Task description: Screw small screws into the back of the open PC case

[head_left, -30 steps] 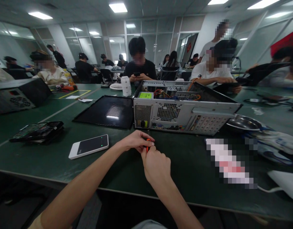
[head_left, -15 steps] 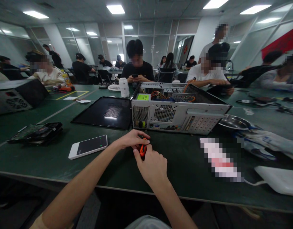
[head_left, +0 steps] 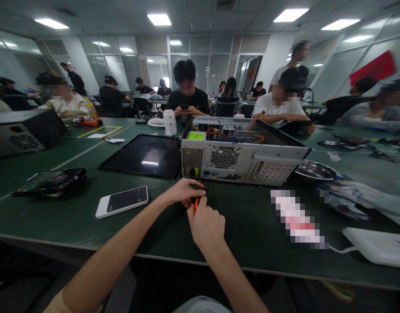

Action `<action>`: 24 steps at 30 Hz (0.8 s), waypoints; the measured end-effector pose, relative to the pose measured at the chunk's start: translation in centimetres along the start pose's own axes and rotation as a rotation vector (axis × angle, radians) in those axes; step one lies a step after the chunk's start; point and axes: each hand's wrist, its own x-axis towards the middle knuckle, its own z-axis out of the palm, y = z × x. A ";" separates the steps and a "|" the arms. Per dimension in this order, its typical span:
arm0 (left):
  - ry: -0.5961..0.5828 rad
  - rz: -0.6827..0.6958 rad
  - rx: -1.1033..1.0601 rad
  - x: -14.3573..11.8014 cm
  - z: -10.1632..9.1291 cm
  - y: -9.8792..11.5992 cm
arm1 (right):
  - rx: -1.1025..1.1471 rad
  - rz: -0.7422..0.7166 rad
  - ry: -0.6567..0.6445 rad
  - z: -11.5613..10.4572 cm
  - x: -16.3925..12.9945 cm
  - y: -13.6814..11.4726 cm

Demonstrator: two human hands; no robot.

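My right hand (head_left: 208,224) is closed around a small orange-and-black handled tool (head_left: 196,204). Only a sliver of its orange part shows between the fingers; its working end is hidden, so its exact kind is unclear. Bent over the far end of that tool, my left hand (head_left: 183,191) has its index finger and thumb reaching toward the right hand, other fingers curled beneath. Both hands are above the green table (head_left: 245,243), just in front of an opened computer case (head_left: 242,161) lying on its side, its rear panel facing me and wires visible inside.
Left of the case lies its black side panel (head_left: 137,158). Nearer are a white device with a black face (head_left: 121,202) and black drive-like parts (head_left: 51,180). On the right are a metal bowl (head_left: 317,170), a plastic bag (head_left: 359,195) and a white box (head_left: 378,245). People sit opposite.
Less of the orange tool shows now, as my right hand has turned slightly around it. My left hand stays nearly in place. The view has tilted up slightly.
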 end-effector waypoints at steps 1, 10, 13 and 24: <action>0.006 0.001 0.000 0.1 0.0 -0.1 | -0.011 0.002 -0.001 0.1 0.0 -0.1; 0.024 -0.028 -0.040 -0.2 0.1 0.2 | -0.035 0.001 0.005 0.7 0.0 -0.5; 0.016 -0.023 -0.089 -0.1 0.2 0.1 | -0.033 0.009 0.017 0.8 0.0 -0.5; -0.068 -0.053 -0.258 0.4 -0.3 -0.6 | -0.145 -0.060 0.065 1.3 -0.2 -0.8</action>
